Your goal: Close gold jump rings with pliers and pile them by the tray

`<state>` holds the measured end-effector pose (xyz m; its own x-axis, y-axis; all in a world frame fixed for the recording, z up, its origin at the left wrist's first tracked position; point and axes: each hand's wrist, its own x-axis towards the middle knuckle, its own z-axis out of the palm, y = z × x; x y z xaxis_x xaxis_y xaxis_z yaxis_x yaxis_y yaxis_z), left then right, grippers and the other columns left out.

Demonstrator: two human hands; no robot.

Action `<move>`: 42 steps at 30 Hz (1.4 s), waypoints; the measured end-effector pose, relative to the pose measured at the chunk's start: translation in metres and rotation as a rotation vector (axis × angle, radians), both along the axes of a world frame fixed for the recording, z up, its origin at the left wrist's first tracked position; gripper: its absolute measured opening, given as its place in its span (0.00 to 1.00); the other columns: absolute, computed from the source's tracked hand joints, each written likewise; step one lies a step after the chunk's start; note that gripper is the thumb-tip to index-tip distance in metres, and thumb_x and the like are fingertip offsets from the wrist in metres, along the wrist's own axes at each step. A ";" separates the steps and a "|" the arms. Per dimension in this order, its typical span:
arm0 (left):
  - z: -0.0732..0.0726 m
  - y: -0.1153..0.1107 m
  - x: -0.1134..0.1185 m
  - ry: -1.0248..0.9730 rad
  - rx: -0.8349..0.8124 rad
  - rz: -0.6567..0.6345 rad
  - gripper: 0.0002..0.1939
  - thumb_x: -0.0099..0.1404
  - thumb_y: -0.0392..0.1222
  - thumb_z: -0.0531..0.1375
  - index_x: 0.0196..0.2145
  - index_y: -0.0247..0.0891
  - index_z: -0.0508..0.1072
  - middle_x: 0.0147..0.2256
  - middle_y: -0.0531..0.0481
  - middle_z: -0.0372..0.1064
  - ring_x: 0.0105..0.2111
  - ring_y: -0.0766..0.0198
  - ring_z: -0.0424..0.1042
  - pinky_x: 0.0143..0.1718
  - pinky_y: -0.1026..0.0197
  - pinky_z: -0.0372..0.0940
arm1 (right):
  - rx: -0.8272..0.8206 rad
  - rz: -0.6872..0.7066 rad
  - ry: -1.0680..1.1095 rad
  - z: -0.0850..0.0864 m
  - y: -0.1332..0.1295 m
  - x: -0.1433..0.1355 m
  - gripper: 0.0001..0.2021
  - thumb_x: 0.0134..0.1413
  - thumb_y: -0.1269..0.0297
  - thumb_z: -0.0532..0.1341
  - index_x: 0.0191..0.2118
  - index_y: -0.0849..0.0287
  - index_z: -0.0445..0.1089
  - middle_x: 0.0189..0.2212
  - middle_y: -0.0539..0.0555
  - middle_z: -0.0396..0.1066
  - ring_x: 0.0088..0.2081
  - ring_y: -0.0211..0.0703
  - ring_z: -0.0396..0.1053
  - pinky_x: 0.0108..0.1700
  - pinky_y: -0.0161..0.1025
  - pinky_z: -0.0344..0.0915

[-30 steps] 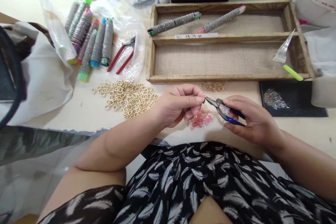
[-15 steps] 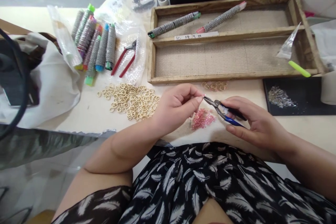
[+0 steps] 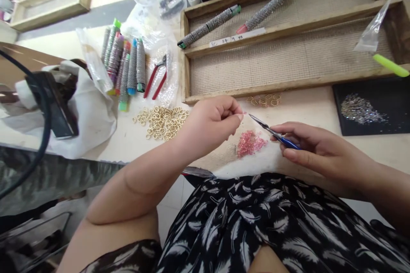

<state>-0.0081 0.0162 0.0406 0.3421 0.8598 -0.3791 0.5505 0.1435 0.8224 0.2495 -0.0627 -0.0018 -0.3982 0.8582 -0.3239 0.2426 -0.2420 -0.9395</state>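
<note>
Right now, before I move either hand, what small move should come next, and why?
I would probably ease the blue-handled pliers in the right hand slightly toward the left hand. A tiny pink piece pokes out past the left fingertips, and the pliers' tips point toward it across a small gap.

Pink speck [image 3: 245,112] in left hand [image 3: 209,126], too small to tell; wooden tray [image 3: 304,23] cut off.

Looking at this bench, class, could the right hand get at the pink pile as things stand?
Probably yes: the pink pile lies uncovered, close to the right hand, though that hand is occupied with blue-handled pliers.
</note>
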 end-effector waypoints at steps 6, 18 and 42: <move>0.009 0.030 0.011 0.348 0.061 -0.172 0.06 0.58 0.30 0.61 0.27 0.40 0.74 0.18 0.56 0.67 0.16 0.68 0.63 0.18 0.63 0.55 | -0.243 0.048 0.139 0.010 0.001 -0.002 0.21 0.64 0.45 0.70 0.53 0.53 0.80 0.48 0.58 0.82 0.51 0.56 0.79 0.56 0.50 0.77; 0.034 0.031 0.031 0.459 0.035 -0.329 0.04 0.60 0.36 0.61 0.27 0.39 0.74 0.17 0.57 0.62 0.14 0.72 0.56 0.23 0.63 0.48 | -0.203 0.035 0.162 0.000 -0.008 -0.006 0.27 0.66 0.42 0.65 0.62 0.52 0.77 0.33 0.53 0.77 0.38 0.51 0.76 0.51 0.50 0.76; 0.035 0.026 0.027 0.256 -0.059 -0.192 0.02 0.59 0.34 0.63 0.29 0.39 0.74 0.18 0.57 0.67 0.16 0.70 0.64 0.16 0.68 0.58 | -0.086 -0.008 0.180 0.000 -0.011 -0.010 0.25 0.68 0.46 0.64 0.63 0.55 0.72 0.57 0.60 0.80 0.56 0.59 0.78 0.60 0.56 0.74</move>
<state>0.0187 0.0420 0.0758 0.3830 0.7631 -0.5206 0.7597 0.0603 0.6475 0.2397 -0.0739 -0.0022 -0.4497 0.8338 -0.3203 0.0702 -0.3245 -0.9433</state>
